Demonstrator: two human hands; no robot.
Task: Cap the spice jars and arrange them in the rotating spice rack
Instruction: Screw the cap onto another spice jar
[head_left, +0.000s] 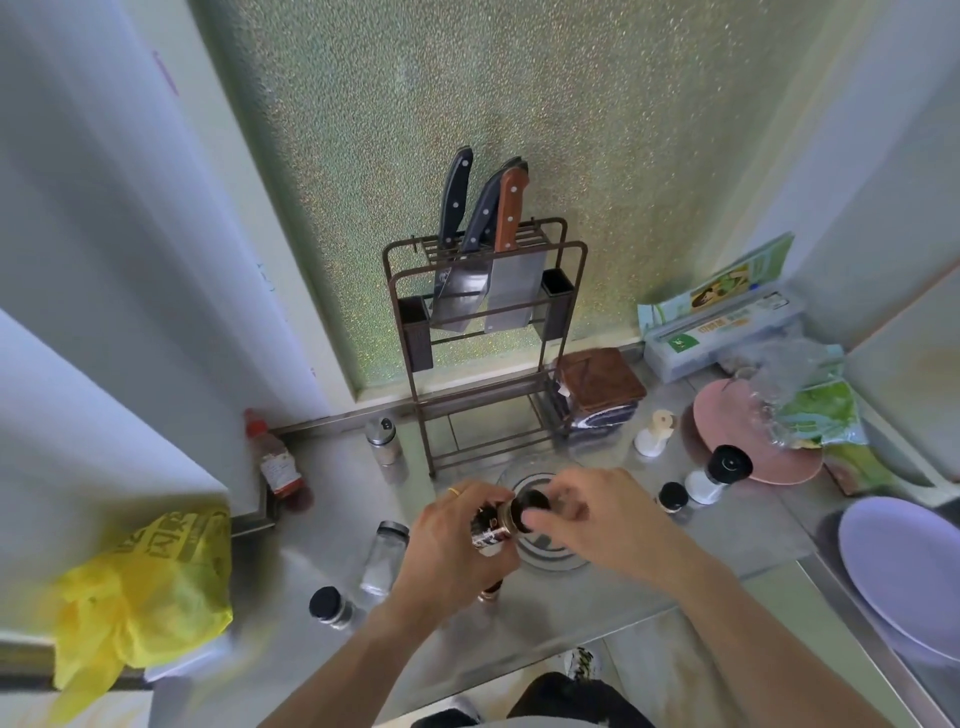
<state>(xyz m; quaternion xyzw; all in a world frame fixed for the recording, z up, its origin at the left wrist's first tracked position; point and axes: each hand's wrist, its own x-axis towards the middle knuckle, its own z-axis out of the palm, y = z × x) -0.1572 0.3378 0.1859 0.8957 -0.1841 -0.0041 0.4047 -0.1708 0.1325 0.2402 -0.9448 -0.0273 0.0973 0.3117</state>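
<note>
My left hand (457, 545) grips a small dark spice jar (491, 527), tilted with its mouth to the right. My right hand (592, 514) pinches a black cap (531, 506) right at the jar's mouth. Both hover over a round clear spice rack (550, 551) on the steel counter. A clear glass jar (384, 556) with white powder stands left of my hands. A black-capped small jar (330, 605) sits at the front left. Another black-capped jar (672, 498) and a white grinder (717, 473) stand to the right. A metal-topped shaker (383, 441) stands at the back.
A brown knife rack (488, 332) with cleavers stands at the back wall. A red-capped bottle (275, 457) leans at the left. A yellow bag (140, 592) hangs front left. A pink plate (753, 447) with plastic bags, a wrap box (727, 332) and a lilac plate (904, 566) fill the right.
</note>
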